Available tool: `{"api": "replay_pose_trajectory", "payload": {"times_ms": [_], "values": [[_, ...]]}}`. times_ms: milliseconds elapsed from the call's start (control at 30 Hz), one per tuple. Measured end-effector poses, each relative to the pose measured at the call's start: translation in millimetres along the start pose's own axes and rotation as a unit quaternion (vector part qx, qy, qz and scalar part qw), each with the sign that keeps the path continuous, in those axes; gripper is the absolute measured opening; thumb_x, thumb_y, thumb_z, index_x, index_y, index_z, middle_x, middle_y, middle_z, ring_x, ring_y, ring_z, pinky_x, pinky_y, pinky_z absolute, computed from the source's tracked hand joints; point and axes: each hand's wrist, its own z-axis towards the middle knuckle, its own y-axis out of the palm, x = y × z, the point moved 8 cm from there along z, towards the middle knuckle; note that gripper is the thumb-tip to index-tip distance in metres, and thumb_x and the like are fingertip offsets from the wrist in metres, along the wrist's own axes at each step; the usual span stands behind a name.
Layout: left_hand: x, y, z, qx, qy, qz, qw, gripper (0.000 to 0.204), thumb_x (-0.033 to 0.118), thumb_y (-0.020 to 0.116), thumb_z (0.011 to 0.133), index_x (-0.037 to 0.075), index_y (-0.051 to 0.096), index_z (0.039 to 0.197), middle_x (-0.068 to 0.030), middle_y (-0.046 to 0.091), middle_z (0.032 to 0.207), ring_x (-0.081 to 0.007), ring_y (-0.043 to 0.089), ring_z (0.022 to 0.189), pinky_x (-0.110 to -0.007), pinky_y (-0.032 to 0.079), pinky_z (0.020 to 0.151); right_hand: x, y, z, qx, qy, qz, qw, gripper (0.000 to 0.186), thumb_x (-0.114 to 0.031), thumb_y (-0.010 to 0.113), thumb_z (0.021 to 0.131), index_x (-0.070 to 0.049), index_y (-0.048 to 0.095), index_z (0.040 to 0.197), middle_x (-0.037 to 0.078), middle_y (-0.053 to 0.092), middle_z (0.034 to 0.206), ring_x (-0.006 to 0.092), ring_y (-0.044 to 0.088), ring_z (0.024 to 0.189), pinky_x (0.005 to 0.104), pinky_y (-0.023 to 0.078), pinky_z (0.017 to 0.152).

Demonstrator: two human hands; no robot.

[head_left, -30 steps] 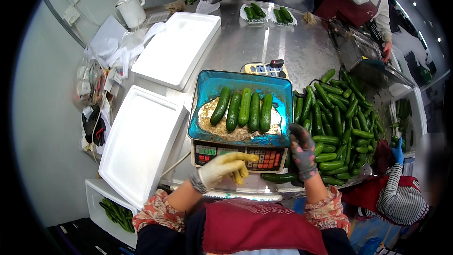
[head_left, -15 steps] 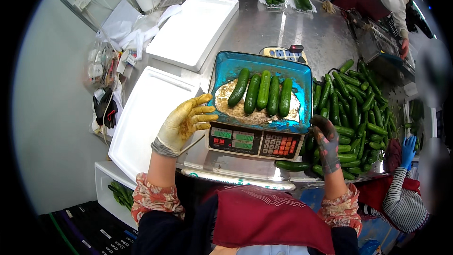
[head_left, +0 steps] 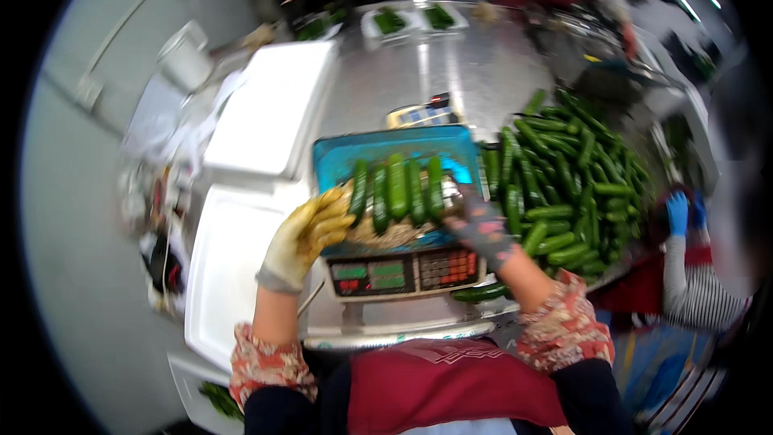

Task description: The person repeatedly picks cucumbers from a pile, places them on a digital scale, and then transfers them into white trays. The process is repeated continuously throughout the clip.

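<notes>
Wears, nearest, a maroon apron [head_left: 455,383], and reaches to the scale [head_left: 416,274] with the yellow-gloved left hand [head_left: 299,238], with curved fingers a little apart, and with the gray-gloved right hand [head_left: 486,235] near the row's right end (too blurred to tell whether with fingers apart or clamped). Between both hands, five cucumbers [head_left: 397,187] side by side on the blue pan [head_left: 332,158]; farther, a power strip [head_left: 423,115], then small white trays [head_left: 368,26].

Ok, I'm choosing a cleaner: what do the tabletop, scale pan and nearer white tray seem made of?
Tabletop: likely satin stainless steel, from streaky grey reflections.
Scale pan: probably metal under a glossy blue layer, broken by a pale patch.
Nearer white tray: matte foam or plastic, judging by even, shineless white.
</notes>
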Motion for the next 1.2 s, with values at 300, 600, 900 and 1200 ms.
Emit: {"api": "replay_pose_trajectory", "payload": {"times_ms": [300,600,900,1200], "values": [[-38,12,5,0.002,-0.043,-0.057,0.997,0.049,0.031,0.047,0.092,-0.001,0.043,0.128,-0.0173,0.057,0.113,-0.0293,0.058,0.101,-0.034,0.052,0.079,-12,16,20,0.013,-0.091,-0.089,0.992,0.051,-0.026,0.063,0.075,-0.015,0.052,0.123,0.021,0.050,0.117,0.0343,0.056,0.099,0.0394,0.047,0.082],[-51,48,1,0.001,-0.020,-0.073,0.997,0.048,0.030,0.047,0.092,-0.002,0.043,0.127,-0.0182,0.058,0.112,-0.0304,0.060,0.100,-0.037,0.054,0.078,60,-76,-12,0.038,-0.147,0.434,0.888,0.048,-0.023,0.057,0.081,-0.005,0.047,0.125,0.008,0.053,0.115,0.0147,0.052,0.096,0.0266,0.045,0.081],[-85,87,-1,-0.003,-0.032,-0.133,0.991,0.043,0.026,0.043,0.094,-0.002,0.043,0.127,-0.0199,0.058,0.115,-0.0331,0.059,0.103,-0.041,0.053,0.081,183,-217,-21,0.189,0.061,-0.261,0.945,0.038,-0.020,0.061,0.072,-0.016,0.061,0.110,0.016,0.061,0.093,0.0306,0.059,0.091,0.0413,0.048,0.078],[-102,88,-29,0.086,-0.012,-0.116,0.989,0.046,0.028,0.046,0.092,-0.003,0.044,0.126,-0.0208,0.058,0.112,-0.0353,0.059,0.101,-0.043,0.053,0.080,200,-149,143,0.105,0.017,-0.453,0.885,0.038,-0.023,0.055,0.077,-0.009,0.055,0.113,0.010,0.065,0.093,0.0291,0.061,0.092,0.0429,0.048,0.073]]}}
